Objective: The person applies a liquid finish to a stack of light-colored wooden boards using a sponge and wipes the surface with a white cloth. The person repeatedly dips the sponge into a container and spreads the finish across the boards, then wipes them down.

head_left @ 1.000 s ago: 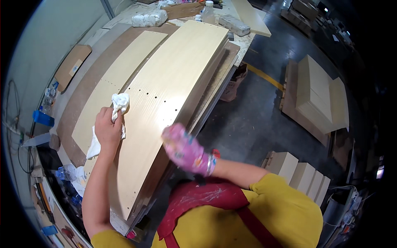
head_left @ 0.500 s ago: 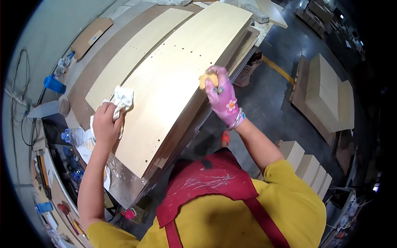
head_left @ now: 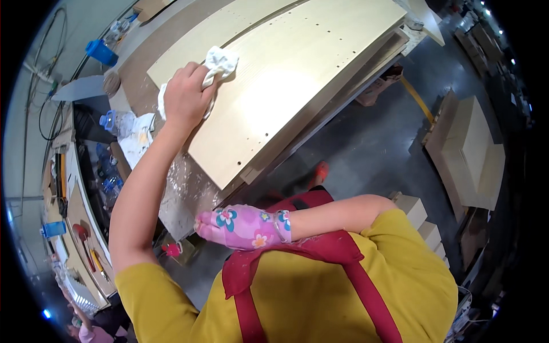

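My left hand point(head_left: 189, 94) is closed on a crumpled white cloth point(head_left: 221, 61), at the left edge of a pale curved wooden panel point(head_left: 274, 86). Small dark holes dot the panel's surface. Wearing a pink flowered glove, my right hand point(head_left: 243, 227) is in front of my apron, off the panel's near corner. Its fingers are drawn together and point left. The yellow sponge seen in this hand in the earlier frame is hidden now, and none shows on the panel.
Beyond the panel, another curved panel point(head_left: 197, 43) lies on the workbench. Bottles, including a blue-capped one point(head_left: 117, 123), and a blue cup point(head_left: 102, 52) stand to the left. Cream wooden pieces point(head_left: 469, 151) stand on the floor at right. Another person point(head_left: 94, 332) is at lower left.
My right hand has come away from the panel's right edge, toward my body and left. The panel and my left hand with the cloth appear higher and further right as the view shifts.
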Tool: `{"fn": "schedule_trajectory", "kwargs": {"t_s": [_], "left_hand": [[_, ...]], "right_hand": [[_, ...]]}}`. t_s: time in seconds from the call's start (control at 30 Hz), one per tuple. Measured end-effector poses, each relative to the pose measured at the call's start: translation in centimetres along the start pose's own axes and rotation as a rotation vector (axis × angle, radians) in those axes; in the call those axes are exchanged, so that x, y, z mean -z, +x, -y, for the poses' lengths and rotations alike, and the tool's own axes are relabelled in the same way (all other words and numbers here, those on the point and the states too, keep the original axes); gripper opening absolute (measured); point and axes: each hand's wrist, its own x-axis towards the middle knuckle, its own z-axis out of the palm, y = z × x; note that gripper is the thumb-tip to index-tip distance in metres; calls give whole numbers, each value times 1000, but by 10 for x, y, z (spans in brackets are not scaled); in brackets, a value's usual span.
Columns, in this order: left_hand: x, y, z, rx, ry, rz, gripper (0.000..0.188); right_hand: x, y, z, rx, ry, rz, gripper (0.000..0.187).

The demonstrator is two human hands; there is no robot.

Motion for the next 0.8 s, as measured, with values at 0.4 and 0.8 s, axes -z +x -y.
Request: {"fn": "schedule_trajectory", "kwargs": {"t_s": [0.4,0.8], "left_hand": [[12,19,-1,374,-394,16,33],[3,22,-135,381,-242,144,32]], "right_hand": [[197,-18,-38,-538,1052,-741,32],[283,77,-131,-468,962,-200,38]]}}
